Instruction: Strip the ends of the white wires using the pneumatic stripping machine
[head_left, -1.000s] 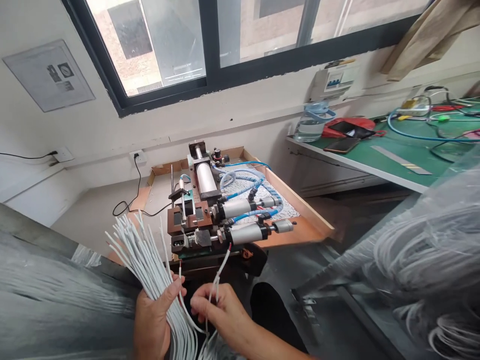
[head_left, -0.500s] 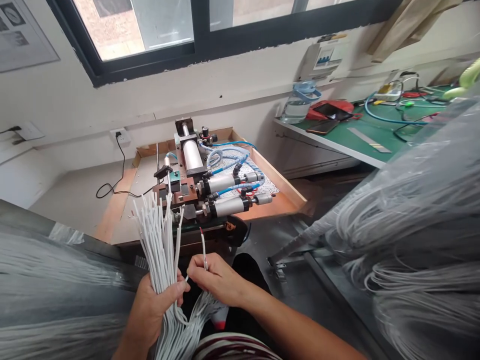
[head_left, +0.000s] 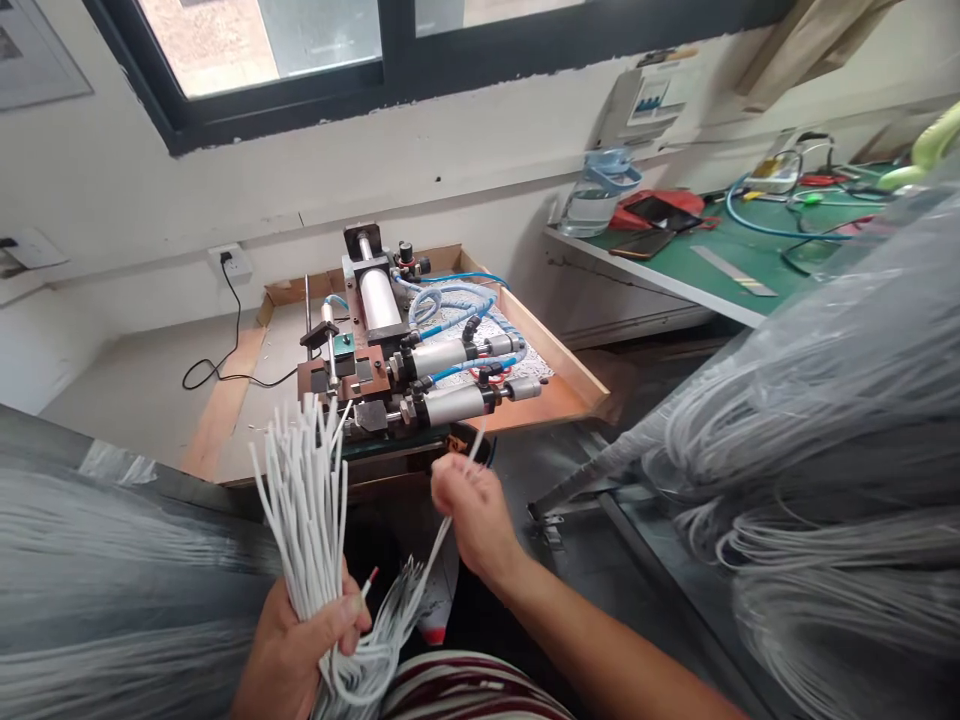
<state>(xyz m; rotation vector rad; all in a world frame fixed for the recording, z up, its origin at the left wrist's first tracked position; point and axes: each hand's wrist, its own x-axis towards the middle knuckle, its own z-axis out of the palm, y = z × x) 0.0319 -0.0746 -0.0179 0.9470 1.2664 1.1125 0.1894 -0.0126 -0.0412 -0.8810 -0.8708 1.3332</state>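
Left hand (head_left: 300, 640): fingers wrapped around a thick bundle of white wires (head_left: 304, 510), thumb across the front, grip closed. Bundle stands roughly upright, its cut ends fanned out at the top, just in front of the near edge of the machine (head_left: 450, 405) as seen from the head camera; whether any end touches the machine, cannot tell. By the left thumb one short wire end (head_left: 371, 577) pokes out to the right, red at its tip. Below the fist the wires curve round and gather in loops above the lap. Right hand (head_left: 478, 515): raised to the right of the bundle and well apart from the left hand, fingers pinched together on a single white strand (head_left: 437, 548); its upper end rises past the knuckles, slightly blurred, the rest slants down to the looped wires. Machine carries silver cylinders with blue tubing (head_left: 442, 302) and lies on a wood-edged board (head_left: 559, 352) against the wall. Black cord (head_left: 238, 310) hangs from the wall socket (head_left: 234, 263) and runs toward the machine. To the right, a green-topped table (head_left: 679, 275) bears a water jug (head_left: 589, 205), a phone (head_left: 643, 243) and a flat ruler (head_left: 731, 270). Plastic-wrapped coils of pale cable (head_left: 795, 540) fill the right foreground; more wrapped strands (head_left: 112, 570) stand at far left.
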